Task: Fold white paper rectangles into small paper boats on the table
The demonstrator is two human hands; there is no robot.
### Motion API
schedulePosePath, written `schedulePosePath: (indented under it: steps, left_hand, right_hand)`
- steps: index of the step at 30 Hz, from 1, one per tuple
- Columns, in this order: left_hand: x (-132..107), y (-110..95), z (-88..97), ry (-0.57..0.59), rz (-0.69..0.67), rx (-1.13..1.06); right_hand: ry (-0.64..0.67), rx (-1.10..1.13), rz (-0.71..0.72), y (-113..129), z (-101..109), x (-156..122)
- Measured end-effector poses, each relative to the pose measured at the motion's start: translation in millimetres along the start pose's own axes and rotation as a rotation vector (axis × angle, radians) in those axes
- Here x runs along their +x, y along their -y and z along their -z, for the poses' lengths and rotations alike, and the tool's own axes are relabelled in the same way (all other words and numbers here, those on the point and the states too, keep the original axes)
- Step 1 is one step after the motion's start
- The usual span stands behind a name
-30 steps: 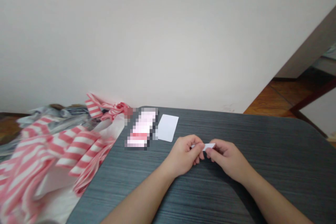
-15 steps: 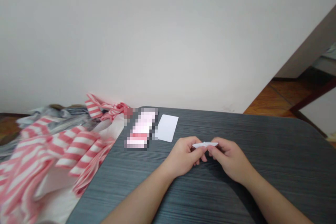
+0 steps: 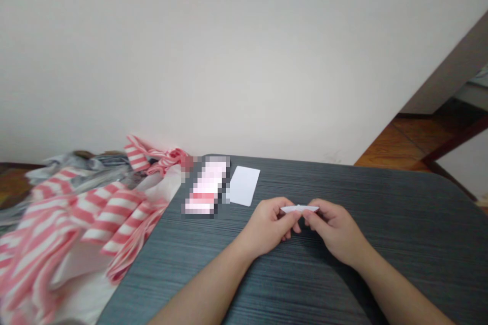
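Below and right of the frame's centre, the paper [image 3: 300, 208] sits between my left grip [image 3: 270, 226] and right grip [image 3: 333, 227], both pinched on it; its long axis runs left to right, neither grip nearer.

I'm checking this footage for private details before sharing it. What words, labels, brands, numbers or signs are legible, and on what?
None can be read.
Pixelated rectangular item: blurred into blocks, illegible.
White card: no writing shows.
Small white piece held by the left hand and right hand: no writing shows.
Wall: faint marks low down, too indistinct to read.
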State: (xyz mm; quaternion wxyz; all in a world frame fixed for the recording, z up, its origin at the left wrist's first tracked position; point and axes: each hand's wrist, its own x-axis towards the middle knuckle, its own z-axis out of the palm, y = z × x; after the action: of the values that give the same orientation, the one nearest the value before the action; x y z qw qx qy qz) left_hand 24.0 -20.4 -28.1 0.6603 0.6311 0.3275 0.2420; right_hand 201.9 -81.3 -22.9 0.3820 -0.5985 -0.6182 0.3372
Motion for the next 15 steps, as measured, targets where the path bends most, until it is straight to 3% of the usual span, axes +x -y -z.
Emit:
schedulePosePath:
  steps: [15]
  left_hand:
    - [3.3, -2.1, -2.0, -0.067, 0.020, -0.078]
  right_hand:
    - [-0.040, 0.006, -0.026, -3.2, 1.1, 0.1]
